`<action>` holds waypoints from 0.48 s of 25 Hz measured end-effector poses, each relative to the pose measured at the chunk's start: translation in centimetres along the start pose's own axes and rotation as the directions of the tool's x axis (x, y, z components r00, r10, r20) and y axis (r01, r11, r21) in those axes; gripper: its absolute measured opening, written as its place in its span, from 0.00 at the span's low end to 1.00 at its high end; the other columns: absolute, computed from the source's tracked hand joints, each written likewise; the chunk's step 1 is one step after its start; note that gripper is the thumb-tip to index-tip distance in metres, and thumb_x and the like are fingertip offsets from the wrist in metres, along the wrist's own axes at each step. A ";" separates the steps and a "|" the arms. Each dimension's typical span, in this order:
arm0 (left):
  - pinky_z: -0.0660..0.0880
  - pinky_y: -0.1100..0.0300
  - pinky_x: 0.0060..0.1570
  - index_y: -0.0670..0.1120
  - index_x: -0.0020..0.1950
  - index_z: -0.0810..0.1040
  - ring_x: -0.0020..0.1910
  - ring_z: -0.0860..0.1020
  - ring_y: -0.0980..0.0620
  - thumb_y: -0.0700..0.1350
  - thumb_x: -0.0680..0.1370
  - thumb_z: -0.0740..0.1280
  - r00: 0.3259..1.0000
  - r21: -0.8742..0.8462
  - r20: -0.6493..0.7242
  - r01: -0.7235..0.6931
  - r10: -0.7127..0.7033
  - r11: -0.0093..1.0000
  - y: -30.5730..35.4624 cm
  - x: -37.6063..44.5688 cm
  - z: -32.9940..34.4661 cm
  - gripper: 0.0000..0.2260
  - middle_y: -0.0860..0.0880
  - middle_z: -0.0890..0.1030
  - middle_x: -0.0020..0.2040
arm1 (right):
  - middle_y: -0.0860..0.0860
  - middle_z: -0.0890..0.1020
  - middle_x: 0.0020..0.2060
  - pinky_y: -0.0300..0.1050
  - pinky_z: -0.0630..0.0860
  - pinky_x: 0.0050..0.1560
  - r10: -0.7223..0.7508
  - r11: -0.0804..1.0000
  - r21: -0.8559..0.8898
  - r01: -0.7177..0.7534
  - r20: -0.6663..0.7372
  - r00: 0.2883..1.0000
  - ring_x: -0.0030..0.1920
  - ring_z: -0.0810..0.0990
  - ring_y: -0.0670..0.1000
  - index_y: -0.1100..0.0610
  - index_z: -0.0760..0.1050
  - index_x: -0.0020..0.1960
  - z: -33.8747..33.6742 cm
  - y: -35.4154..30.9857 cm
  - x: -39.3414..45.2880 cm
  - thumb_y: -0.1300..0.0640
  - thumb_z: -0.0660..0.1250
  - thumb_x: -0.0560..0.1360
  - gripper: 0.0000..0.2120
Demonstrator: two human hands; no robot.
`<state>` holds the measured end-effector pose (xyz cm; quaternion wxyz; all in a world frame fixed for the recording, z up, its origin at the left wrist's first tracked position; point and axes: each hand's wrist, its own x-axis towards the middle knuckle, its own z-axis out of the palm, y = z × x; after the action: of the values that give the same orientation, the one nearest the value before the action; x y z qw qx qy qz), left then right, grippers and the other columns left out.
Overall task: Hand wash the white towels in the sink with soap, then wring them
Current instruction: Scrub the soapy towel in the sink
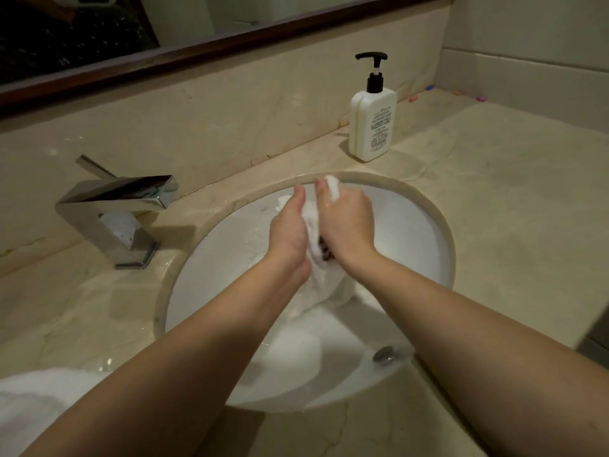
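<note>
Above the round white ceramic sink (425, 232), left hand (288, 232) and right hand (346, 222) fingers clamp a wet white cloth towel (324, 285).

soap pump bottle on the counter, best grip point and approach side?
Grip the soap bottle across its flat white body, below the black pump. Come from the front, the sink side: it stands upright close to the backsplash, so the rear is blocked. The body is wide and flat-sided; the pump neck is thin and top-heavy to hold. Both hands are busy with the towel.
</note>
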<state>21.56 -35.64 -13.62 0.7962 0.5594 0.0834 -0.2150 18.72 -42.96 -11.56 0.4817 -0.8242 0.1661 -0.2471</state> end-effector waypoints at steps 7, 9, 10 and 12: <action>0.78 0.46 0.62 0.45 0.69 0.76 0.56 0.84 0.43 0.75 0.62 0.70 1.000 0.234 -0.017 0.013 -0.009 0.972 1.0 1.0 -1.0 0.45 0.43 0.85 0.59 | 0.50 0.73 0.28 0.48 0.68 0.38 0.096 0.995 0.000 -0.096 -0.006 0.995 0.35 0.75 0.54 0.54 0.70 0.36 -0.7 1.9 2.0 0.44 0.57 0.84 0.22; 0.81 0.50 0.56 0.44 0.65 0.77 0.52 0.86 0.46 0.70 0.75 0.65 1.000 0.335 0.008 -0.014 0.012 0.942 2.0 1.5 -2.2 0.33 0.44 0.86 0.55 | 0.52 0.78 0.33 0.49 0.73 0.42 0.257 0.954 0.150 -0.261 0.045 0.965 0.38 0.78 0.54 0.56 0.73 0.38 -1.0 3.2 2.6 0.44 0.62 0.81 0.19; 0.81 0.55 0.52 0.43 0.61 0.78 0.50 0.86 0.47 0.64 0.80 0.64 0.999 0.351 0.033 -0.015 0.003 0.936 2.3 2.0 -3.1 0.25 0.44 0.86 0.53 | 0.54 0.81 0.39 0.49 0.76 0.46 0.336 0.918 0.190 -0.349 0.095 0.937 0.43 0.81 0.55 0.59 0.77 0.45 -0.9 3.8 2.7 0.44 0.64 0.80 0.17; 0.78 0.59 0.45 0.41 0.52 0.78 0.43 0.83 0.49 0.47 0.83 0.65 0.997 0.391 0.069 0.014 -0.044 0.920 2.4 2.3 -4.6 0.09 0.43 0.83 0.48 | 0.57 0.82 0.49 0.51 0.79 0.49 0.459 0.840 0.206 -0.501 0.222 0.860 0.48 0.82 0.57 0.64 0.74 0.61 -0.9 5.0 3.4 0.47 0.68 0.78 0.22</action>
<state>25.18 -31.25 -14.13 0.6683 0.6967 0.0165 -0.2604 20.86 -47.72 -14.71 0.6428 -0.7039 0.2941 -0.0691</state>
